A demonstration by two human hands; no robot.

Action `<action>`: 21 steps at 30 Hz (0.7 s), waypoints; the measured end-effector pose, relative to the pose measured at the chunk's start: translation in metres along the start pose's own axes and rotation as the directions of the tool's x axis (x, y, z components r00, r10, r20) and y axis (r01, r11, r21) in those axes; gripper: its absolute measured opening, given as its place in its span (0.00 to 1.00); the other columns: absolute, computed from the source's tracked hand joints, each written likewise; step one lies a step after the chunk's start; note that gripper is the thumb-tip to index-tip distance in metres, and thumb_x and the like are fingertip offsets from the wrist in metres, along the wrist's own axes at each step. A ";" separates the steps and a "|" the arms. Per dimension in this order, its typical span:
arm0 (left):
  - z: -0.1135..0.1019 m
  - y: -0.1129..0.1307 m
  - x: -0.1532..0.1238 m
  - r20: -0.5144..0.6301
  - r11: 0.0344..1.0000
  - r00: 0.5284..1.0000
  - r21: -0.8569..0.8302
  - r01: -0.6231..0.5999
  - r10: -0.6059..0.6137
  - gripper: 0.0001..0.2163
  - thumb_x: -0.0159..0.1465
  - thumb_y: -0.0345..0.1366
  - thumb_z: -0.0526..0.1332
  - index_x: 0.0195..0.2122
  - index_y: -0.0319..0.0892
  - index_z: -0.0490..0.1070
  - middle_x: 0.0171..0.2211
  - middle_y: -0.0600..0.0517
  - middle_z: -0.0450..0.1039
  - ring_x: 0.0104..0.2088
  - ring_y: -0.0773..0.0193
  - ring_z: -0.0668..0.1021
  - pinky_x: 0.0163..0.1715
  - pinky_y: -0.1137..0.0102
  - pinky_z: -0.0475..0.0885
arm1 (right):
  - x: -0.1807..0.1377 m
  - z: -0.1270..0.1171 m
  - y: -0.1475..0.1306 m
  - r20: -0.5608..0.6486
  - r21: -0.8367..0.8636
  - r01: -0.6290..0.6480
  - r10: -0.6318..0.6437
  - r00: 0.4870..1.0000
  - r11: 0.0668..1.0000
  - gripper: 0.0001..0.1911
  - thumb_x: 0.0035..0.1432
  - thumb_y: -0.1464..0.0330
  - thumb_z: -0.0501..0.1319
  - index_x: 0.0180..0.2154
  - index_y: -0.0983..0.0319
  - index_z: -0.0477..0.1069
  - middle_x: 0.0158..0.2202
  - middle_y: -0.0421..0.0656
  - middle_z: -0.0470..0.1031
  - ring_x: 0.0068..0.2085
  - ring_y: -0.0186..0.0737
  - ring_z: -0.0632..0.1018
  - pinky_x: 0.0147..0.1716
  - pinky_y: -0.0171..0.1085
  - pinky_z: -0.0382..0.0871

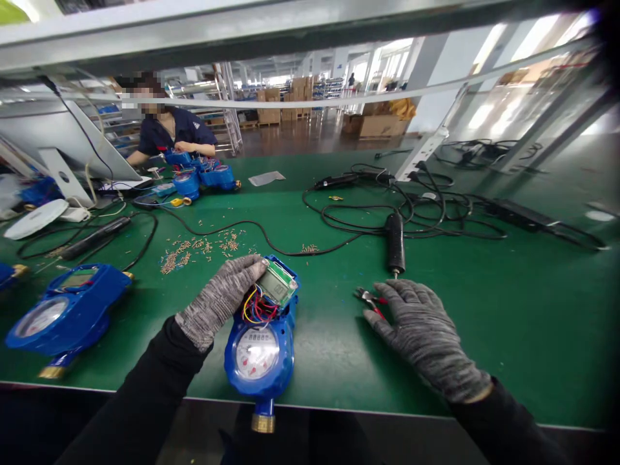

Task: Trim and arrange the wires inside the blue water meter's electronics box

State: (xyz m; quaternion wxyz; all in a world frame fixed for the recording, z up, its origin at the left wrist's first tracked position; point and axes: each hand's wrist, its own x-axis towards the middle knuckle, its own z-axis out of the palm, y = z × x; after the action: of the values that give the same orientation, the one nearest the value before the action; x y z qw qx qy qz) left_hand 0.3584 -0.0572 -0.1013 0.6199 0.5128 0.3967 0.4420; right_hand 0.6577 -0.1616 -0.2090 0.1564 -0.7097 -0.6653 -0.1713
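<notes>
Fingers: together on my left hand (217,300), pinched on the left corner of the display board (277,284); on my right hand (426,326), thumb apart from the rest, pliers (369,297) in the gap.
Blue meter: one before me, at the near edge of the green table (334,361), its board above loose wires (259,311).
Long axis: runs near to far, leaning slightly right at the far end; brass end (263,423) points towards me, past the edge; dial faces up.
Tools: one pair of pliers; one black screwdriver (395,244) just beyond it, tip towards my right hand.
Left side: one more whole meter (68,316), part of another at the frame's edge.
Beyond: scattered small pieces (177,256), uncountable from here; a cable (271,244) crosses behind the meter.
Far side: one co-worker (177,132) behind clustered meters (186,186).
</notes>
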 end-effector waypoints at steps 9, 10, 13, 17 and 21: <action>-0.006 -0.020 -0.028 -0.086 0.986 0.990 -0.114 -0.122 0.112 0.14 0.56 0.36 0.71 0.43 0.41 0.74 0.42 0.49 0.80 0.40 0.63 0.81 0.42 0.71 0.76 | 0.025 -0.040 -0.113 -0.173 0.785 0.094 0.072 0.982 0.612 0.10 0.61 0.60 0.62 0.41 0.58 0.73 0.38 0.43 0.78 0.41 0.45 0.78 0.43 0.45 0.72; -0.004 -0.021 -0.031 -0.100 0.982 0.986 -0.125 -0.143 0.131 0.15 0.55 0.35 0.71 0.42 0.41 0.73 0.41 0.50 0.80 0.40 0.63 0.81 0.42 0.71 0.76 | 0.031 -0.042 -0.124 -0.133 0.821 0.068 0.074 0.988 0.567 0.10 0.62 0.58 0.61 0.39 0.58 0.74 0.37 0.43 0.78 0.40 0.45 0.77 0.42 0.46 0.72; 0.001 -0.023 -0.040 -0.136 0.975 0.978 -0.133 -0.179 0.161 0.15 0.54 0.35 0.72 0.41 0.40 0.72 0.39 0.50 0.80 0.38 0.64 0.81 0.41 0.72 0.76 | 0.048 -0.044 -0.146 -0.021 0.854 -0.042 0.116 0.993 0.518 0.16 0.63 0.54 0.58 0.33 0.59 0.75 0.34 0.45 0.77 0.37 0.47 0.76 0.39 0.48 0.70; 0.003 -0.028 -0.046 -0.218 0.975 0.961 -0.107 -0.196 0.169 0.16 0.51 0.36 0.73 0.37 0.40 0.72 0.34 0.52 0.79 0.34 0.65 0.79 0.35 0.74 0.76 | 0.061 -0.040 -0.154 0.089 0.844 -0.142 0.125 0.988 0.517 0.14 0.57 0.57 0.61 0.30 0.60 0.75 0.33 0.46 0.76 0.37 0.49 0.74 0.39 0.50 0.67; 0.000 -0.031 -0.046 -0.259 0.973 0.942 -0.029 -0.227 0.212 0.15 0.52 0.38 0.72 0.37 0.40 0.72 0.33 0.53 0.78 0.33 0.68 0.78 0.35 0.75 0.75 | 0.065 -0.041 -0.154 0.235 0.918 -0.238 0.049 0.971 0.317 0.13 0.56 0.58 0.61 0.33 0.61 0.76 0.33 0.46 0.76 0.36 0.48 0.74 0.39 0.48 0.67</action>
State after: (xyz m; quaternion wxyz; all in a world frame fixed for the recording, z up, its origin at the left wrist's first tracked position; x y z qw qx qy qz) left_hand 0.3495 -0.1033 -0.1300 0.5257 0.4745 0.4000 0.5818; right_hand 0.5065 -0.1122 -0.1443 0.4969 -0.5557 -0.5857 0.3182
